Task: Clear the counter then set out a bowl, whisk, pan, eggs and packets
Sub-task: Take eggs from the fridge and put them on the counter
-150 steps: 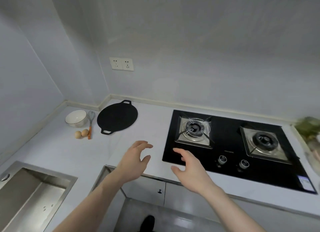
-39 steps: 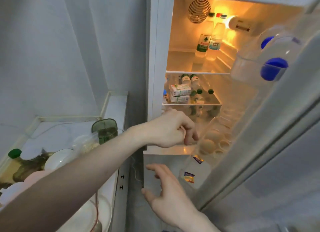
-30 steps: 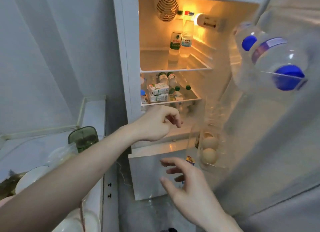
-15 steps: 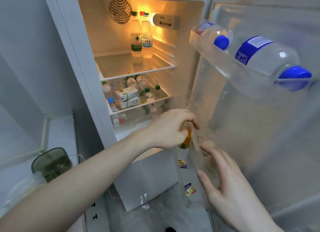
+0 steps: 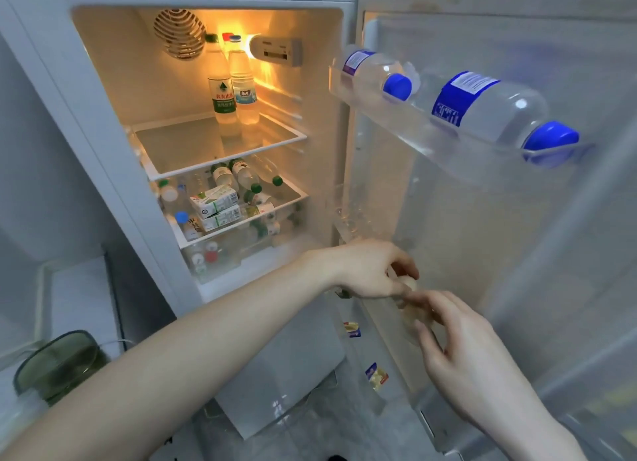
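I stand at an open fridge. My left hand reaches to the clear egg shelf on the inside of the door and pinches a pale egg between thumb and fingers. My right hand comes in from below right, fingers apart, with its fingertips at a second pale egg that is blurred behind the clear plastic. Lower on the door lie two small blue and yellow packets, the other packet just above. No bowl, whisk or pan is in view.
The fridge door stands open on the right, with two blue-capped water bottles in its top rack. Shelves hold bottles and milk cartons. A green-lidded jar stands on the counter at lower left.
Five seconds ago I faced the counter and hob; now I face the open fridge. Both hands have closed in on the door's egg shelf, and my left hand has taken hold of an egg.
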Available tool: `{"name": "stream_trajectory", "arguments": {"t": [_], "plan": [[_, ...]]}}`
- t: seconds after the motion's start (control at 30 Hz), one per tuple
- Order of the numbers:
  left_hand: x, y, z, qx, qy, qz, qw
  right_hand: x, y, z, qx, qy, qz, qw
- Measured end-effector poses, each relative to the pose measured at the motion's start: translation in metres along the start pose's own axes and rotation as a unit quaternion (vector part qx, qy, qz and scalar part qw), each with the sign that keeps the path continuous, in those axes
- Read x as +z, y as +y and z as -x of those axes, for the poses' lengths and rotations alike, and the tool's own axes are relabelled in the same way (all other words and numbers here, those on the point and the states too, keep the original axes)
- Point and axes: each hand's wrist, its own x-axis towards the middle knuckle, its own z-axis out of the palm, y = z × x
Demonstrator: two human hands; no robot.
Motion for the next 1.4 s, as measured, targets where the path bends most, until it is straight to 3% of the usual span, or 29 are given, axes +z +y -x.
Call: {"name": "stream_trajectory", "arguments": {"t": [0.2, 0.4, 0.5, 0.63, 0.73, 0.87, 0.97, 1.13, 1.4], "plan": [[-0.007, 0.003, -0.006, -0.009, -0.079, 0.068, 0.994, -0.008, 0.000, -0.006, -0.009, -0.040, 0.037, 0.998], [-0.006, -0.005, -0.004, -0.021, -0.065, 0.065, 0.996, -0.010, -0.004, -0.011, -0.023, -0.057, 0.041, 0.997], [-0.006, -0.012, 0.000, -0.030, -0.027, 0.088, 0.995, -0.010, -0.005, -0.012, -0.026, -0.064, 0.045, 0.997], [-0.013, -0.025, 0.017, -0.037, 0.097, 0.156, 0.982, -0.010, -0.007, -0.016, -0.027, -0.090, 0.066, 0.993], [-0.011, -0.038, 0.032, -0.056, 0.161, 0.294, 0.940, -0.008, -0.009, -0.023, -0.019, -0.134, 0.099, 0.986], [-0.010, -0.043, 0.054, -0.068, 0.183, 0.554, 0.809, -0.004, -0.014, -0.035, -0.011, -0.192, 0.119, 0.974], [-0.008, -0.046, 0.070, -0.072, 0.188, 0.628, 0.752, 0.000, -0.017, -0.042, -0.006, -0.207, 0.120, 0.971], [-0.006, -0.051, 0.088, -0.079, 0.210, 0.648, 0.728, 0.009, -0.023, -0.043, -0.002, -0.208, 0.117, 0.971], [-0.002, -0.056, 0.111, -0.097, 0.234, 0.649, 0.717, 0.014, -0.029, -0.037, 0.005, -0.187, 0.087, 0.979]]}}
